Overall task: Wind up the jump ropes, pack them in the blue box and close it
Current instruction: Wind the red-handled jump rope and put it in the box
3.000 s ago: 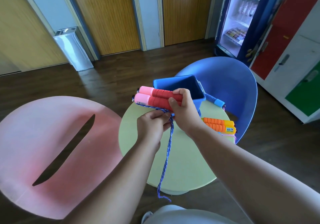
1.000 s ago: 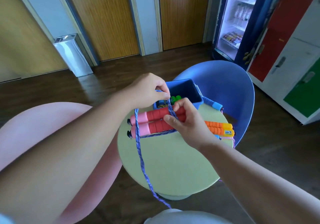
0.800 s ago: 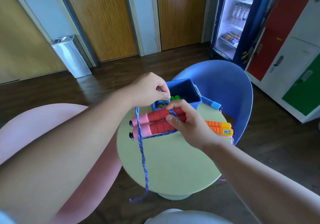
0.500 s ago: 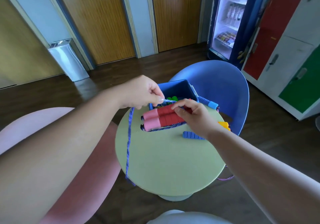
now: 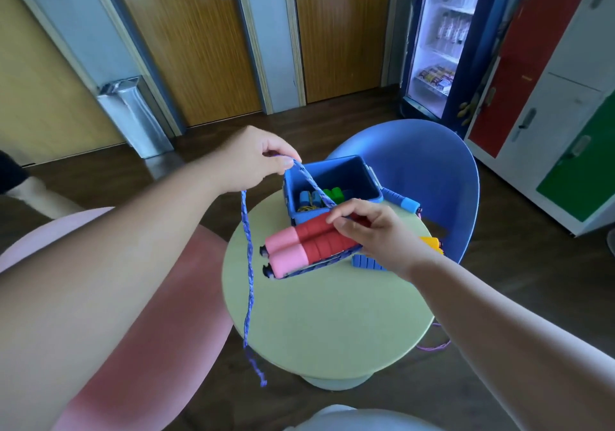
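My right hand (image 5: 376,234) grips the two pink-and-red jump rope handles (image 5: 303,247) side by side above the round green table (image 5: 332,324). Blue braided rope (image 5: 248,264) is wrapped along them. My left hand (image 5: 253,161) pinches this rope above the blue box's left rim, and its loose end hangs down past the table's left edge. The open blue box (image 5: 332,184) stands at the table's far side with blue and green handles inside. A blue handle (image 5: 401,199) lies right of the box, another blue handle (image 5: 367,261) under my right hand, and an orange-yellow handle (image 5: 431,242) beyond my wrist.
A blue chair (image 5: 426,171) stands behind the table and a pink chair (image 5: 139,330) at its left. A thin pink rope (image 5: 432,345) dangles off the table's right edge. Lockers and a drinks fridge line the right wall, doors the far wall.
The left hand has carried the rope from below the handles up over them towards the box. The right hand moved the handles a little nearer the box. The hanging end has grown shorter.
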Demonstrator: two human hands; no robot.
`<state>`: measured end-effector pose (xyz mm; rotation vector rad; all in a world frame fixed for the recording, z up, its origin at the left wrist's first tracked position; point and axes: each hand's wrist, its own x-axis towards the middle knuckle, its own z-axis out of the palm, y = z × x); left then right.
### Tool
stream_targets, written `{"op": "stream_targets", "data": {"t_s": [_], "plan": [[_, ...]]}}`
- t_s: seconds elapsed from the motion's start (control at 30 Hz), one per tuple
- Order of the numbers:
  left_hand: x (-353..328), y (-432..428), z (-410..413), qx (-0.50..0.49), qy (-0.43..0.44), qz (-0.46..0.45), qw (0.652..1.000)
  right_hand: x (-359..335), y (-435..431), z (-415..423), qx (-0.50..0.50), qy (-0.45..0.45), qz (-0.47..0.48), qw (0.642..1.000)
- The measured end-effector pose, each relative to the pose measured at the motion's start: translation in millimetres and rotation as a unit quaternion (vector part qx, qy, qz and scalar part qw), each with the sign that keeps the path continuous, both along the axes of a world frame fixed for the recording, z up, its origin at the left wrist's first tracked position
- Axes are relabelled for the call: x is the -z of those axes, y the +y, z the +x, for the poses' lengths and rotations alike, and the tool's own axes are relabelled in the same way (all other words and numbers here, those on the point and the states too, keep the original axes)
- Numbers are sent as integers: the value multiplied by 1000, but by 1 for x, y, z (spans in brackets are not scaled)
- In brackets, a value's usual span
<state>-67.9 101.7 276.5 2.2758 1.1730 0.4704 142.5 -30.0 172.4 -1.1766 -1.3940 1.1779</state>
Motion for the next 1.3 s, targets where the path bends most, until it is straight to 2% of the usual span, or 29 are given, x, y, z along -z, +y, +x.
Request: {"op": "stream_targets", "data": {"t_s": [0.07,0.13,0.17,0.2,0.23,0.27,0.3,0.33,0.37,0.4,0.47,0.53,0.73,0.83,0.93,1.03,1.13,1.3], "plan": [[18,2,2,-20,-25,-38,999,-7,-4,-5,-8,40,-3,999],[123,63,-33,-56,-15,-155,986,-17,-1,-9,3,69,4,998],[184,100,-58,-71,32,-203,976,-20,3,-11,13,74,13,997],[225,116,-68,-85,12,-281,956,-23,8,-12,21,79,19,996],[248,106,-70,-82,-24,-319,944,-25,14,-13,28,86,21,996],[249,72,-62,-77,-47,-294,952,-26,19,-14,36,90,20,995],[219,27,-39,-59,-45,-323,943,-24,25,-15,51,82,20,995],[157,-31,-6,-52,-53,-329,941,-23,29,-17,70,74,21,995],[123,-71,20,-38,-71,-315,945,-20,34,-19,89,64,26,994],[114,-89,28,-29,-93,-300,949,-17,38,-21,110,54,30,992],[107,-90,35,-50,-143,-286,946,-9,43,-25,142,32,39,989],[97,-87,38,-83,-147,-272,947,1,47,-28,158,13,45,986],[54,-69,25,-73,-152,-217,961,3,41,-31,135,-67,93,984],[41,-56,20,-84,-94,-142,982,5,35,-30,108,-114,104,982],[32,-43,15,-74,26,-18,997,8,26,-31,88,-63,102,989],[24,-39,16,-50,101,37,993,10,17,-30,77,-29,93,992],[28,-35,19,-36,136,22,990,15,14,-30,70,-44,79,993],[39,-34,25,-45,147,-47,987,23,6,-29,21,-64,52,996]]}}
